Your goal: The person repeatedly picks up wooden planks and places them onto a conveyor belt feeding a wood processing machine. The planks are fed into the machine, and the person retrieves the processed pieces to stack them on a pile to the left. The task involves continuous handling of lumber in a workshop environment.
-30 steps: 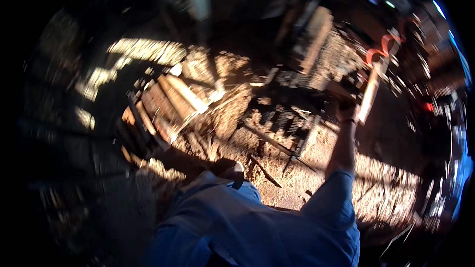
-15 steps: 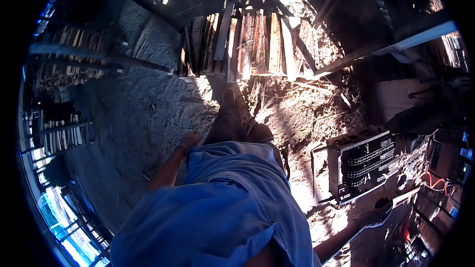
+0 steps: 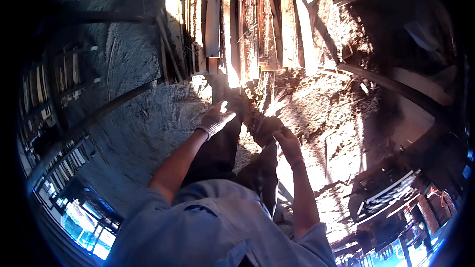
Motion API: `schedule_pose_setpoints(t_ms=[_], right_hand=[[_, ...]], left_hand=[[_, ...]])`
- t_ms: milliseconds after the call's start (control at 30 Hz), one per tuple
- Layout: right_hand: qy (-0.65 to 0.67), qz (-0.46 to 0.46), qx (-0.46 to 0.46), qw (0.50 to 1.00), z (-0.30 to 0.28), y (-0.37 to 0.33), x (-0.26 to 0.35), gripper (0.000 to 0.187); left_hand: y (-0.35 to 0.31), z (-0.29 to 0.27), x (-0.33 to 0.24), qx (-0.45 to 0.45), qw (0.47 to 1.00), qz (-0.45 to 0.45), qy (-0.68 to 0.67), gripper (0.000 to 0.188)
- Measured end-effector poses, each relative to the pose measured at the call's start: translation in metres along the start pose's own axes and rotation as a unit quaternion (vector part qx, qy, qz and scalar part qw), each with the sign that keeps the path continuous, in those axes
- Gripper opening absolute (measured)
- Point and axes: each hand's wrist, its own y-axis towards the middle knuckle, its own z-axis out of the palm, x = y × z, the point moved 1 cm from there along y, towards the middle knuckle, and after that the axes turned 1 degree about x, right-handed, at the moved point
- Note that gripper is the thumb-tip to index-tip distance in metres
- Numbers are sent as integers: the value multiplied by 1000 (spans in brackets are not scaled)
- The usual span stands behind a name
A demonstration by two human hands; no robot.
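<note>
My left hand (image 3: 216, 119) is held out in front of my body, pale in the light, its thumb and a finger apart and nothing in it. Over my right thigh, my right hand (image 3: 289, 145) hangs with its fingers pointing forward and loosely parted. I see no object in it, though its palm side is hidden. Ahead of both hands lies a row of rough wooden boards (image 3: 213, 24), side by side on the ground, some in strong sun. The near ends of the boards lie just beyond my feet, and neither hand touches them.
Dark beams (image 3: 128, 94) run along the left, and another beam (image 3: 391, 86) slants on the right. More stacked wood strips (image 3: 67, 71) stand far left. A dark machine or rack (image 3: 388, 195) is at the lower right. Sunlit debris (image 3: 321, 104) covers the ground.
Both hands have come forward and inward, the right one away from the dark unit at the right. My view has moved closer to the boards, which appear larger.
</note>
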Motion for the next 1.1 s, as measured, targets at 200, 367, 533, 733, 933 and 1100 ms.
schedule_pose_setpoints(t_ms=[200, 367, 533, 733, 933, 1100], right_hand=[[-19, 44, -11, 999, 62, 216, -45, 59], [205, 120, 4, 971, 105, 321, -14, 74], [294, 123, -77, 945, 138, 373, -41, 62], [150, 15, 11, 988, 128, 280, 60, 52], [86, -84, 60, 991, 157, 265, 108, 52], [351, -56, 76, 932, 160, 265, 98, 49]], left_hand=[[151, -2, -9, 27, 998, 46, -29, 59], [230, 6, -29, -35, 996, -33, -75, 91], [247, 38, -54, -120, 986, -81, 81, 82], [239, -1, -33, -131, 963, 24, -234, 35], [240, -74, 26, 116, 936, 13, -331, 32], [241, -74, 13, 149, 953, 6, -265, 41]])
